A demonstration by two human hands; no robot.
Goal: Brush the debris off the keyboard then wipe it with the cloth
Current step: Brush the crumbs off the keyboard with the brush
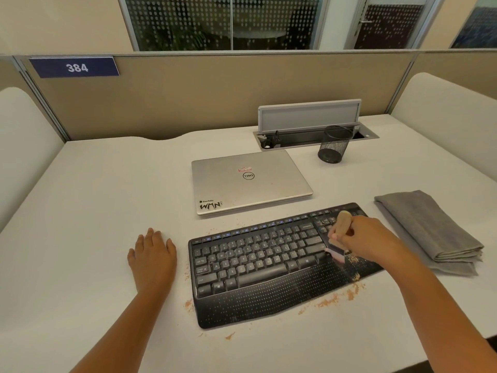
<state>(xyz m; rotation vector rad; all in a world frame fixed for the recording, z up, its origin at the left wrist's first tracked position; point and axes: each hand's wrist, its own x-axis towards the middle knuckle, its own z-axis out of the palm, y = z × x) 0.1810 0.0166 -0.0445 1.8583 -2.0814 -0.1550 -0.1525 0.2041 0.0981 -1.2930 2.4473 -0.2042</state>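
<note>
A person's right hand [363,239] grips a wooden-handled brush [341,232], bristles down on the right end of a black keyboard [269,267] on a white desk [94,197]. The left hand [153,255] lies flat, fingers relaxed, just left of the keyboard. Brown debris [329,301] lies along the keyboard's near edge. A folded grey cloth [427,230] sits right of the keyboard, a closed laptop [250,181] behind it

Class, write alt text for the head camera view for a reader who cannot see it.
A right hand sweeps a wooden brush over a black keyboard on a white desk; the left hand rests flat beside it, a folded grey cloth waiting.
</note>
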